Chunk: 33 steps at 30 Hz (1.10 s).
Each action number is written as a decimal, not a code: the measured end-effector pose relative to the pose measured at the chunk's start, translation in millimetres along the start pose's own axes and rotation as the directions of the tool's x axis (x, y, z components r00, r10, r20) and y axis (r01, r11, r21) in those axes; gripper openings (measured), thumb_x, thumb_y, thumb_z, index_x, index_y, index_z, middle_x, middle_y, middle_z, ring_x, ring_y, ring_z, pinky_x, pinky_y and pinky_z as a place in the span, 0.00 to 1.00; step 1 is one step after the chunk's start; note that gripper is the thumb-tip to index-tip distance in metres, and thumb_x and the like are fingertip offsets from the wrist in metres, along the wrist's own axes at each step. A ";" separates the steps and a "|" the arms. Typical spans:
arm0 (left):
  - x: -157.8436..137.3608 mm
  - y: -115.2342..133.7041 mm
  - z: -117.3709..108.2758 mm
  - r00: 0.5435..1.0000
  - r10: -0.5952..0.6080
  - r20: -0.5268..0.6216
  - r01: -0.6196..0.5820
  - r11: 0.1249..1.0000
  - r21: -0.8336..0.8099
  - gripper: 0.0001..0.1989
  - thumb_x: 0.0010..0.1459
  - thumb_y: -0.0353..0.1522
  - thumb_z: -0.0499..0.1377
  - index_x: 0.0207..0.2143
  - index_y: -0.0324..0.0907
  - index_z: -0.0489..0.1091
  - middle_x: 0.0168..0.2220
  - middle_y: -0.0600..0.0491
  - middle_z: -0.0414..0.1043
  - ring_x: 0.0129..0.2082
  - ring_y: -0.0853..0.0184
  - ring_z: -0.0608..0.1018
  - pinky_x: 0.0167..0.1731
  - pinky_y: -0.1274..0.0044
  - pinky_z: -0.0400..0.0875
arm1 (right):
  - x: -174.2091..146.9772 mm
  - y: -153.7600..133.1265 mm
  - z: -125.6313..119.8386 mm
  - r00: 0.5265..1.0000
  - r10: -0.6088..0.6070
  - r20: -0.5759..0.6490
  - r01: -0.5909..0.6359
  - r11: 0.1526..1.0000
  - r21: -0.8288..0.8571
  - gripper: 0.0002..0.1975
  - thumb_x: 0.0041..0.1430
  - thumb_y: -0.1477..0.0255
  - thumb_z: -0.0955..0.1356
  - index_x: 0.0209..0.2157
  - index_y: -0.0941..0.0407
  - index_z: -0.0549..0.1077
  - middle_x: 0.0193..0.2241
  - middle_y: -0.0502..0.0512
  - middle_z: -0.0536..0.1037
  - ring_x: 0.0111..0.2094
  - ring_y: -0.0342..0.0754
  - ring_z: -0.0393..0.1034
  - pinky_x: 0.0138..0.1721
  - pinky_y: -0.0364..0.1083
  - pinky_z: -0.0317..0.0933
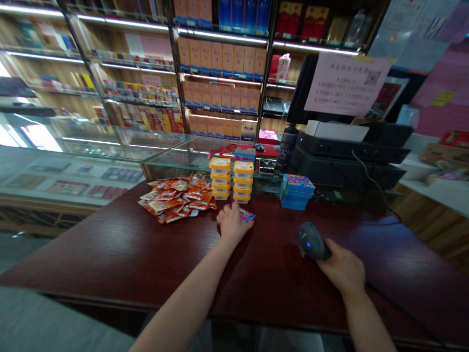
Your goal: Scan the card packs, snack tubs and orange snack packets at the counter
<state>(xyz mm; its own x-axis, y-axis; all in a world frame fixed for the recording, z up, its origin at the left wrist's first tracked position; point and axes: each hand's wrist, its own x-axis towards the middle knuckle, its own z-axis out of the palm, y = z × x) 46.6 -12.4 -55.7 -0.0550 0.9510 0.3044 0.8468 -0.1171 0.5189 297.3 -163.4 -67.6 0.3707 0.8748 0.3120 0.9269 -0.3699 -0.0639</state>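
"Which step?"
"Scanning, I'd judge; the right hand (344, 270) is wrapped round a smooth grey scanner (309, 240); the left hand (234, 224) grips a small printed packet (248, 215) on the glossy counter (146, 264); the next move calls for lining those up."
"Around?"
"Lidded plastic tubs (243, 183), stacked; crinkly orange sachets (179, 196) (a slippery heap, probably)."

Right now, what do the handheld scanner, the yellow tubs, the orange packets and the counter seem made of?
Scanner: probably hard, matte dark-grey plastic, by its smooth moulded curves.
Yellow tubs: likely smooth plastic, from their lids and rounded corners.
Orange packets: perhaps thin glossy film or foil, by their crinkles and glints.
Counter: glossy, reddish-brown wood or laminate; its sheen suits either.
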 end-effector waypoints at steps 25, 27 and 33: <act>6.5 8.1 38.9 0.977 -0.013 0.215 0.215 0.025 -0.976 0.23 0.36 0.36 0.72 0.34 0.38 0.68 0.34 0.51 0.77 0.34 0.66 0.79 0.44 0.69 0.73 | 15.2 2.0 -9.0 0.994 -0.052 0.098 0.017 0.945 0.325 0.16 0.51 0.65 0.67 0.43 0.53 0.74 0.34 0.56 0.80 0.36 0.54 0.74 0.31 0.44 0.57; 6.3 7.3 41.7 0.983 -0.036 0.179 0.181 0.075 -0.981 0.23 0.35 0.37 0.72 0.33 0.38 0.68 0.33 0.52 0.76 0.33 0.66 0.79 0.42 0.69 0.73 | 17.5 -2.2 -11.2 0.986 -0.077 0.151 -0.012 0.859 0.512 0.17 0.50 0.62 0.68 0.41 0.55 0.75 0.36 0.58 0.80 0.39 0.54 0.74 0.33 0.45 0.60; 8.3 3.0 47.6 0.984 -0.089 0.152 0.159 0.090 -0.983 0.26 0.35 0.40 0.71 0.34 0.39 0.65 0.32 0.52 0.76 0.32 0.67 0.78 0.39 0.70 0.74 | -2.1 -29.8 -18.5 0.947 -0.148 0.284 -0.195 0.437 0.878 0.22 0.45 0.58 0.70 0.36 0.60 0.73 0.18 0.49 0.73 0.17 0.44 0.65 0.20 0.43 0.58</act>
<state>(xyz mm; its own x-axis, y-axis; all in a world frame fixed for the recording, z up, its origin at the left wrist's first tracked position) 73.8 8.8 -89.6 -0.0490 0.9900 0.1325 -0.4530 -0.1403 0.8804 267.8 -160.0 -48.8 0.2307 0.9723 0.0362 0.3847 -0.0570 -0.9213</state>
